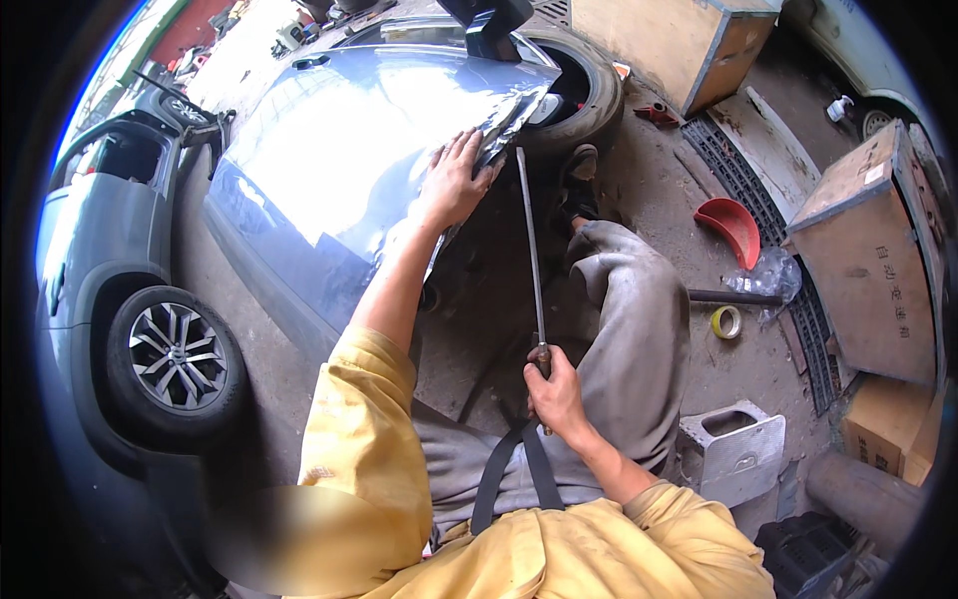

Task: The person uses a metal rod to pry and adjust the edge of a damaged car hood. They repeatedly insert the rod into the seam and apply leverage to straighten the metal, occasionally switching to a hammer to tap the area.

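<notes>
A silvery blue car panel (299, 200), its right edge crumpled and torn, lies across the upper left in front of me. My left hand (456, 182) rests open on it near that damaged edge, fingers extended. In my right hand (551, 389) I grip the handle of a long, thin metal bar (532, 240), which points away from me, its tip just right of the panel's edge near my left fingers. Behind the panel's far right corner is a tire (604, 105). My leg in grey trousers (634, 349) extends beside the bar.
A dark car (90, 230) with an alloy wheel (175, 349) stands at left. Wooden crates (858, 260) are at right, with a red curved container (733, 225), plastic bag (773, 275), yellow tape roll (726, 322), metal housing (733, 454) and cardboard box (878, 429) on my right.
</notes>
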